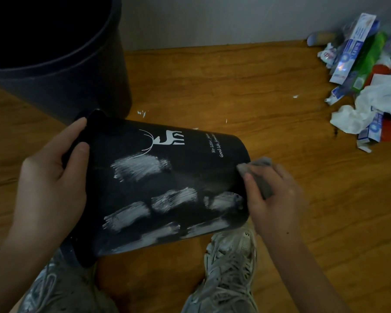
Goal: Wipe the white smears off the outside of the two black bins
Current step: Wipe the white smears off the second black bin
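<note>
Black bin point(190, 177) tilted; left hand point(52, 177) grips rim, right hand point(271, 195) fingers pinch grey cloth point(257, 175) against base.

Small bin point(167, 188) on its side between shoes; large bin point(61, 64) behind-left; litter point(368, 86) far right

A black bin point(167, 188) lies tilted at mid-frame, white smears point(142, 167) across its side. The left hand point(52, 179) grips its rim at left; the right hand point(273, 195) presses a grey cloth point(255, 168) against its base at right. A second bin point(61, 64) stands upper left on the floor point(235, 86). Litter point(366, 86) lies upper right. Two shoes point(230, 267) show below.
</note>
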`<state>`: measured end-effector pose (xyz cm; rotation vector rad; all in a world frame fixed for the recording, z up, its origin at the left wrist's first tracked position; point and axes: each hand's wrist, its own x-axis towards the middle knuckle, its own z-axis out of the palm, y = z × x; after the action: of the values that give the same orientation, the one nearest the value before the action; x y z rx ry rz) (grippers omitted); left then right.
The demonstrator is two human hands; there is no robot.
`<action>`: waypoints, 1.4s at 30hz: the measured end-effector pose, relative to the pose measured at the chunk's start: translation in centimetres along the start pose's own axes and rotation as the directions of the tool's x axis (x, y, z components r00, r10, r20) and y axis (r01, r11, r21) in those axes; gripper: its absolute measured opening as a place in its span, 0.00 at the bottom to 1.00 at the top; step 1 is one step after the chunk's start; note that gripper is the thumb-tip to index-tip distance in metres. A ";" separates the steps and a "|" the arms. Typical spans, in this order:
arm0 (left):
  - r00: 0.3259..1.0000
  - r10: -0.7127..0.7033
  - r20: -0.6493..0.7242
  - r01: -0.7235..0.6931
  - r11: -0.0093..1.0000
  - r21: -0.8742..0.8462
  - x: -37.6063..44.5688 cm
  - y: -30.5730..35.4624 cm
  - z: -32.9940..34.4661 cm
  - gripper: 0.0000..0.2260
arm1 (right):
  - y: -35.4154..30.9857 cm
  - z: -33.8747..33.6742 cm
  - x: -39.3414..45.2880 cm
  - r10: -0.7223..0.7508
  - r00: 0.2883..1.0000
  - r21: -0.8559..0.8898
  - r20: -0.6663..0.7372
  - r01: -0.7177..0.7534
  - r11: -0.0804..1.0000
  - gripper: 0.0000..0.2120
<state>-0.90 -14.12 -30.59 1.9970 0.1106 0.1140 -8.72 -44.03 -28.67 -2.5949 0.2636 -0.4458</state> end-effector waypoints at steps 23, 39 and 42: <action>0.999 -0.043 -0.005 0.043 0.996 0.080 -1.3 4.6 0.1 0.16 | -0.8 0.8 2.6 0.109 0.994 -0.130 0.007 -0.107 0.986 0.11; 0.993 -0.112 0.033 0.112 0.994 0.011 -1.5 4.6 -0.5 0.18 | -11.6 5.2 3.1 -0.410 0.902 0.109 0.134 0.398 0.911 0.09; 0.991 -0.119 0.059 0.120 0.993 -0.013 -1.3 4.7 -0.6 0.18 | -11.3 4.8 2.3 -0.508 0.841 0.152 0.185 0.487 0.860 0.09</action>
<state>-2.10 -15.68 -26.09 1.9702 0.1906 -0.0203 -3.71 -32.79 -26.36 -2.5635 -0.5154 -0.3279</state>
